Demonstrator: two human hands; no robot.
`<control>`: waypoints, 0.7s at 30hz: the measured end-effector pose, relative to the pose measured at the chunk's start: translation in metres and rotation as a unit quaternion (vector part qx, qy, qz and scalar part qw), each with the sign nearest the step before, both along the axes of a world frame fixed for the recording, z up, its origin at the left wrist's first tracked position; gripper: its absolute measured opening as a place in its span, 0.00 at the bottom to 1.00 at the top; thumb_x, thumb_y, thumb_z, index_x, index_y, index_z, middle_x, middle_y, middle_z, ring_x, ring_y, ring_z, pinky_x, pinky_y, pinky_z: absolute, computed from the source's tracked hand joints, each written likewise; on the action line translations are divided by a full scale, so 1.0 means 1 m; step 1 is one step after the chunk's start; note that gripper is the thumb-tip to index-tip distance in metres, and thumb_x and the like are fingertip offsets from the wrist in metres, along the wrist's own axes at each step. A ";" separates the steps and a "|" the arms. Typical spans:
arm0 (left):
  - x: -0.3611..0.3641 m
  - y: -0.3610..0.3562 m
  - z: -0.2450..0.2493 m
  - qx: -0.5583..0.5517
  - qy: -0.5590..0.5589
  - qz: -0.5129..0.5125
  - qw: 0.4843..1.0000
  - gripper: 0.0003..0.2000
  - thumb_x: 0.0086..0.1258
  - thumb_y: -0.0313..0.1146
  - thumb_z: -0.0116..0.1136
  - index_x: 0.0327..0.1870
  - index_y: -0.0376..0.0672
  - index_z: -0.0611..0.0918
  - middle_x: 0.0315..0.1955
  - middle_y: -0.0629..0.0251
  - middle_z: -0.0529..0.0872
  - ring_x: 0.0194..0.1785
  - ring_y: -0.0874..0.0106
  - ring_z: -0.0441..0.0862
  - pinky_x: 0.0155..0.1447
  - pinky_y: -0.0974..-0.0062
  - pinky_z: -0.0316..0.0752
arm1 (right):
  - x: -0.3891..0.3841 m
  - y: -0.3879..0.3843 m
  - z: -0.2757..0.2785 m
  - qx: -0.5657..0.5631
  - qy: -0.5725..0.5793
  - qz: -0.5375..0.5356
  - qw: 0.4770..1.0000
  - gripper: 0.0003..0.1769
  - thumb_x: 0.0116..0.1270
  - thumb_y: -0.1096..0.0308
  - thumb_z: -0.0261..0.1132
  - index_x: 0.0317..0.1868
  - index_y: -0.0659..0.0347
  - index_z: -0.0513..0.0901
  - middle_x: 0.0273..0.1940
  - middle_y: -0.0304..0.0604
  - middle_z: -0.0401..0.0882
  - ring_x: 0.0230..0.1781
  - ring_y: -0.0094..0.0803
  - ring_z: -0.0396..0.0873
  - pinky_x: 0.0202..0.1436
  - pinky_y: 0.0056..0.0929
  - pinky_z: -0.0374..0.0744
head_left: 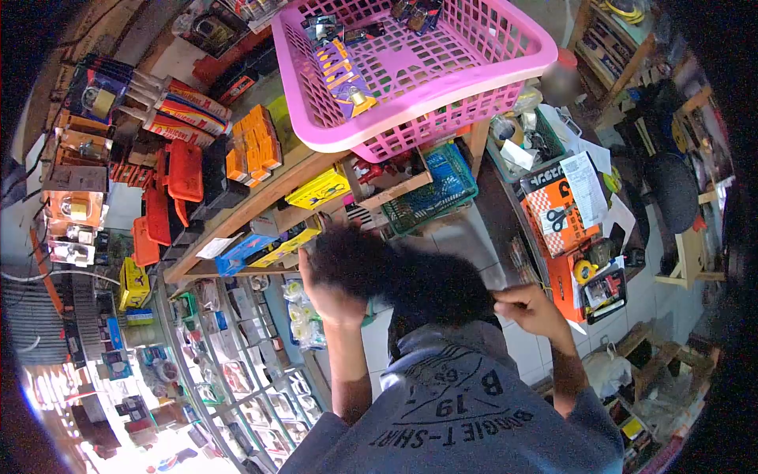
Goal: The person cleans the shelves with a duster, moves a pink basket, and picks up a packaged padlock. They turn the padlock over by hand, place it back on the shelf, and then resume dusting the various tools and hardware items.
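Note:
A dark, fuzzy-looking black thing (371, 265) spreads between my hands, in front of the grey printed T-shirt (450, 387) on my body; its kind I cannot tell. At its left end, my left hand (335, 296) grips it, with most of the fingers hidden by the black mass. My right hand (530, 310) is closed, its curled fingers and thumb pinched at the right edge of the black thing. Both forearms reach up from the shirt sleeves. Above the left hand lie yellow boxes (320, 187) and a blue box (245, 254) on a shelf.
A pink basket (332, 141) with packaged goods stands at the top. Red cases (185, 170), orange boxes (257, 142) and silicone tubes (185, 110) crowd the left shelf. A green crate (466, 170) sits below the basket. Scissors (557, 219) and papers lie right; racks fill the lower left.

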State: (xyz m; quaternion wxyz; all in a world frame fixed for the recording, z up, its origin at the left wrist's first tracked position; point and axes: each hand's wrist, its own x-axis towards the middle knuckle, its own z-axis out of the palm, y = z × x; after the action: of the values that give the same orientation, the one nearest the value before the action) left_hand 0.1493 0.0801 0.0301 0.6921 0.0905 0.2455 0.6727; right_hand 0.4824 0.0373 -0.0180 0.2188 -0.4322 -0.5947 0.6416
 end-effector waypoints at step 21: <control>-0.045 0.006 -0.016 0.124 -0.702 -0.035 0.700 0.28 0.76 0.45 0.39 0.73 0.41 0.60 0.72 0.59 0.61 0.77 0.63 0.52 0.79 0.59 0.42 | -0.041 0.019 -0.003 0.017 0.033 0.056 0.998 0.15 0.65 0.67 0.68 0.48 0.67 0.83 0.38 0.51 0.87 0.33 0.30 0.84 0.40 0.27 0.79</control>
State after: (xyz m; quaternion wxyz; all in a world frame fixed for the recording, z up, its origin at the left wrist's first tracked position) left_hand 0.1043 0.0862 0.0138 0.6692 -0.3144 -0.4009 0.5409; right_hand 0.4416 0.0563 -0.0214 0.2090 -0.3731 -0.6217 0.6562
